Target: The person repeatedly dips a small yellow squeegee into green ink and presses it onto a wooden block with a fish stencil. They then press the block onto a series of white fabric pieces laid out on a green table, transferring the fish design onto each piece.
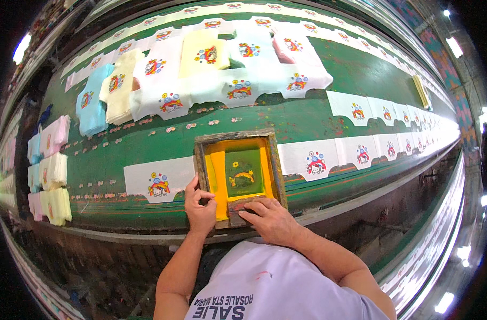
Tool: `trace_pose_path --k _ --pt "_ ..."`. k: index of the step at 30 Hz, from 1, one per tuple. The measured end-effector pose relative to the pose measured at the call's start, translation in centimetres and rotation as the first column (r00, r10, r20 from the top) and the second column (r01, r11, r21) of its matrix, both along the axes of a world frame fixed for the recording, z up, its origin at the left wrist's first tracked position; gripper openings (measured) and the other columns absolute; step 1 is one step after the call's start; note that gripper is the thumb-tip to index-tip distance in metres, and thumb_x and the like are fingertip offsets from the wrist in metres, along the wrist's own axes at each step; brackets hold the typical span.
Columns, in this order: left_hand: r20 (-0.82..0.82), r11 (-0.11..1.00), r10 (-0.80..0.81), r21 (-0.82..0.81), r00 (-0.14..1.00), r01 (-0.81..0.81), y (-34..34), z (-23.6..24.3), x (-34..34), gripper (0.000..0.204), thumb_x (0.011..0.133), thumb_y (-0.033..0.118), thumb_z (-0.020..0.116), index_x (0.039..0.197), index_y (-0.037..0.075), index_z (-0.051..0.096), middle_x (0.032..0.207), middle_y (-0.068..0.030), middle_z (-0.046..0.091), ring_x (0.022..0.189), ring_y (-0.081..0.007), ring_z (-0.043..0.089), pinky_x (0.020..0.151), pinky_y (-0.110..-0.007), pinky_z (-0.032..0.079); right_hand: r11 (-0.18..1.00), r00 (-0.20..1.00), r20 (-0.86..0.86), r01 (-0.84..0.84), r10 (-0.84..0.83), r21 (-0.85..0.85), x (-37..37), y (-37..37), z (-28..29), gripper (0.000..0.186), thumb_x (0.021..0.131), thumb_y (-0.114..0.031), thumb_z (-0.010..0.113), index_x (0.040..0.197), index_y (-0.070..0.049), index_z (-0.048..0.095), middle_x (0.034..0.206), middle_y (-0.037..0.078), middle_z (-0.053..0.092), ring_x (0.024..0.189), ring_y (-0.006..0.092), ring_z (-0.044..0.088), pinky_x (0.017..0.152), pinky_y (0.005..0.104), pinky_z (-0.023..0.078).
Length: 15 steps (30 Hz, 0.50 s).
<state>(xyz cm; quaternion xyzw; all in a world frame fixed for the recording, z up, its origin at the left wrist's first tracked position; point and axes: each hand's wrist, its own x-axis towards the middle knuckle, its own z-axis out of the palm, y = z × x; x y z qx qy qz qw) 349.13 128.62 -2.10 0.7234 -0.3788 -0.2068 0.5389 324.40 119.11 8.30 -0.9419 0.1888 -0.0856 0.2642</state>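
Note:
A wooden screen-printing frame (278,176) lies flat on the green table in front of me, its mesh (245,157) edged with yellow ink. Through the mesh show a yellow rainbow and flower. My left hand (200,208) grips the frame's left side near the front corner, fingers bent. A wooden squeegee (237,212) rests at the near end inside the frame. My right hand (273,217) holds it from the right, fingers over its top. Just left of the frame lies a white printed fabric piece (147,176); another printed piece (310,160) lies to its right.
Piles of printed white, yellow and blue fabric pieces (171,90) cover the far side of the green table (115,160). Folded stacks (54,170) stand at the left end. Rows of printed pieces (387,112) run off to the right. The table's near edge (334,210) passes before my body.

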Motion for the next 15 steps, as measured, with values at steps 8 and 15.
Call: trace_pose_path --k 8,15 --pt "0.001 1.000 -0.001 0.005 1.000 0.001 -0.4 2.1 -0.9 0.016 0.083 -0.011 0.076 0.086 0.003 0.072 0.170 -0.0283 0.058 0.159 -0.0402 0.056 0.132 -0.049 0.041 0.875 0.824 0.296 0.470 -0.483 0.121 -6.2 -0.6 -1.6 0.049 0.093 -0.010 0.089 0.140 -0.006 0.076 0.148 0.020 0.069 0.141 0.0419 0.065 0.119 0.0520 0.052" --pt "0.091 0.995 -0.045 -0.085 0.995 0.053 -5.4 2.1 -9.7 0.017 0.083 -0.012 0.075 0.087 0.004 0.072 0.170 -0.0299 0.058 0.156 -0.0392 0.058 0.129 -0.047 0.042 0.755 0.687 0.315 0.576 -0.655 0.314 -14.9 -3.2 -3.1 0.046 0.093 -0.001 0.087 0.137 -0.002 0.076 0.147 0.022 0.072 0.139 0.0409 0.067 0.120 0.0502 0.052"
